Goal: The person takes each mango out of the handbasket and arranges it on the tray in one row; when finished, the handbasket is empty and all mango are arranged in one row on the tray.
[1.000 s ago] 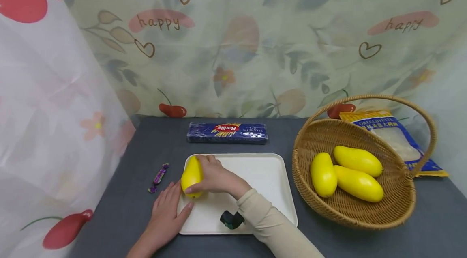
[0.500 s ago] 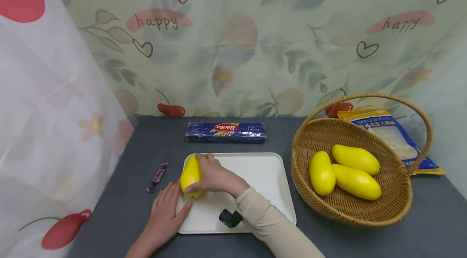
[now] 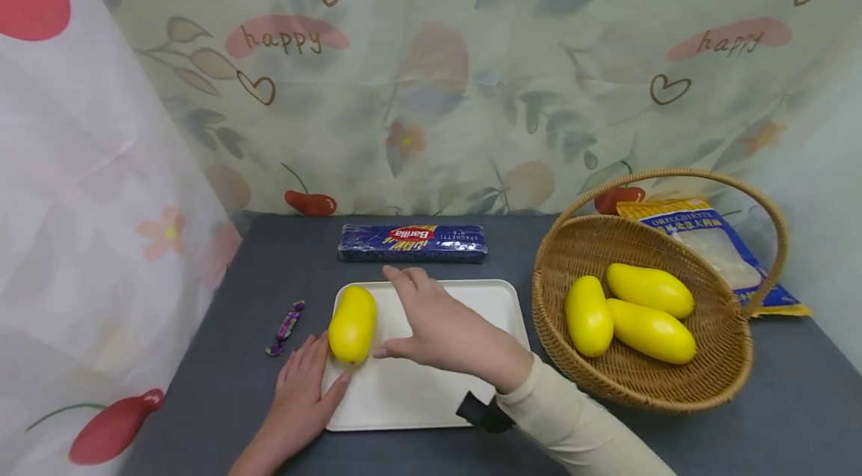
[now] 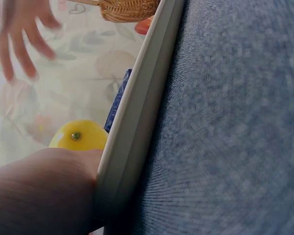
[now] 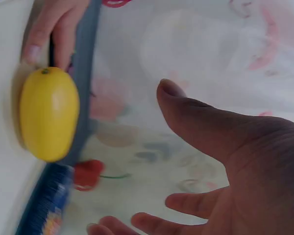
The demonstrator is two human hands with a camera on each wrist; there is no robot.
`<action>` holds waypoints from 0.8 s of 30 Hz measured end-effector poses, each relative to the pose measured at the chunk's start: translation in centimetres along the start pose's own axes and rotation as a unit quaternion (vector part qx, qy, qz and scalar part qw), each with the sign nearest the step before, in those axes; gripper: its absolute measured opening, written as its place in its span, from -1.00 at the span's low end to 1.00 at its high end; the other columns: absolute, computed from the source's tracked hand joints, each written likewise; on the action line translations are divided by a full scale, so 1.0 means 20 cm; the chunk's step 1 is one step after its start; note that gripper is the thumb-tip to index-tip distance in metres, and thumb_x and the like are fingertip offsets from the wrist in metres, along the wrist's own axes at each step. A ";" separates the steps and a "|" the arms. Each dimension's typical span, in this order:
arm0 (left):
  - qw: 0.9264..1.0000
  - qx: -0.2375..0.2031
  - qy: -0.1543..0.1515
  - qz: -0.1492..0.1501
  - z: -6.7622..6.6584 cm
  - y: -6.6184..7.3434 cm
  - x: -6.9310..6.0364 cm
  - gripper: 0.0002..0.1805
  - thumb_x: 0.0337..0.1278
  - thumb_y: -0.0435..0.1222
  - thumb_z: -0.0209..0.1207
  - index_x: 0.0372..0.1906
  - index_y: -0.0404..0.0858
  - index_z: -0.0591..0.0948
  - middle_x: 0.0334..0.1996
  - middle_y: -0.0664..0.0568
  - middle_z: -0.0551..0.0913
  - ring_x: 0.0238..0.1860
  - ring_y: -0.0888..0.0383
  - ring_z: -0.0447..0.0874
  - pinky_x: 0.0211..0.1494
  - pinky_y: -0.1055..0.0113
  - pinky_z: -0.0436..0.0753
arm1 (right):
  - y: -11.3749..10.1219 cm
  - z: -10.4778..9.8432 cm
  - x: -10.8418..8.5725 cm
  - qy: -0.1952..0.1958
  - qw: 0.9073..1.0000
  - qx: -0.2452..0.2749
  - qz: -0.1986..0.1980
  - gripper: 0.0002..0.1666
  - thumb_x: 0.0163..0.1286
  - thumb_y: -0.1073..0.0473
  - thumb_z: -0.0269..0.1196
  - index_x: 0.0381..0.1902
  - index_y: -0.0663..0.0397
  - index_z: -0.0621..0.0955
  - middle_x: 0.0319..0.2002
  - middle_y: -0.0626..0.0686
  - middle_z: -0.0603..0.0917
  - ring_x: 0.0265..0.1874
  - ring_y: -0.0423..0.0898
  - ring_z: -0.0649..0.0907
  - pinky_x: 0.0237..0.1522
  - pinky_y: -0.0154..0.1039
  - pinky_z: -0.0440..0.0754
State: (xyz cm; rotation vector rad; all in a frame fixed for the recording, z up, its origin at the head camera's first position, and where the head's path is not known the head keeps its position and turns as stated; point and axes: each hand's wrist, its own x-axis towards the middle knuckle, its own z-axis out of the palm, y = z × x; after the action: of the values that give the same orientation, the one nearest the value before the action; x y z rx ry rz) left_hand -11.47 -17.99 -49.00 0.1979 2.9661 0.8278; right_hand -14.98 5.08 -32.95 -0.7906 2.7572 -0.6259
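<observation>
A smooth yellow mango (image 3: 353, 325) lies lengthwise at the left end of the white tray (image 3: 431, 394). My right hand (image 3: 447, 326) hovers over the tray just right of the mango, apart from it, fingers and thumb spread and holding nothing. In the right wrist view its thumb (image 5: 201, 117) and fingers stand wide of each other, and the mango (image 5: 50, 115) is off to the left. My left hand (image 3: 299, 394) rests at the tray's left edge beside the mango, fingers straight. In the left wrist view the mango's stem end (image 4: 81, 136) shows past that hand.
A wicker basket (image 3: 727, 379) with several yellow mangoes stands right of the tray. Behind it lies a blue and yellow orecchiette bag (image 3: 727, 251). The blue spaghetti pack (image 3: 412, 244) is behind the tray, and a purple wrapped candy (image 3: 286, 328) lies to its left.
My right hand has let go of the mango and moved right and up from it. The mango stays on the tray, and the left hand keeps its place at the edge.
</observation>
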 end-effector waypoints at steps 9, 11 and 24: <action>1.000 -0.002 -0.010 -0.005 0.00 0.00 0.00 -0.17 0.34 0.08 -0.01 0.47 -0.36 0.07 0.45 -0.24 0.12 0.48 -0.18 -0.11 0.44 -0.22 -0.19 | 0.09 -0.36 -0.42 0.032 0.997 -0.076 0.009 -0.10 0.19 -0.23 0.32 0.38 0.04 0.33 0.20 0.09 0.47 0.03 -0.03 0.59 0.03 -0.10 0.61; 1.000 -0.001 -0.010 -0.003 0.00 0.00 0.00 -0.17 0.34 0.08 -0.01 0.47 -0.36 0.07 0.45 -0.25 0.12 0.48 -0.18 -0.11 0.44 -0.22 -0.19 | 0.16 -0.43 -0.47 0.031 0.995 -0.087 0.026 -0.15 0.19 -0.21 0.33 0.32 0.07 0.40 0.15 0.10 0.52 -0.01 -0.01 0.60 0.01 -0.05 0.62; 1.000 -0.001 -0.007 -0.003 0.00 -0.01 0.00 -0.16 0.34 0.09 -0.01 0.47 -0.37 0.07 0.45 -0.25 0.12 0.48 -0.18 -0.11 0.44 -0.22 -0.19 | 0.82 -0.50 -0.44 -0.068 0.986 -0.092 0.123 -0.09 0.20 -0.16 0.33 0.25 0.43 0.37 0.10 0.38 0.54 0.06 0.29 0.55 0.05 0.18 0.53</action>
State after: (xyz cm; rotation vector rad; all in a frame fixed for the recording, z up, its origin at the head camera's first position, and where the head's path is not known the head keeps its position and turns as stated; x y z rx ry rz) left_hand -11.55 -18.05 -49.08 0.1946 2.9510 0.8238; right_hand -18.08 25.83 -30.73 -0.4914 2.7512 -0.2621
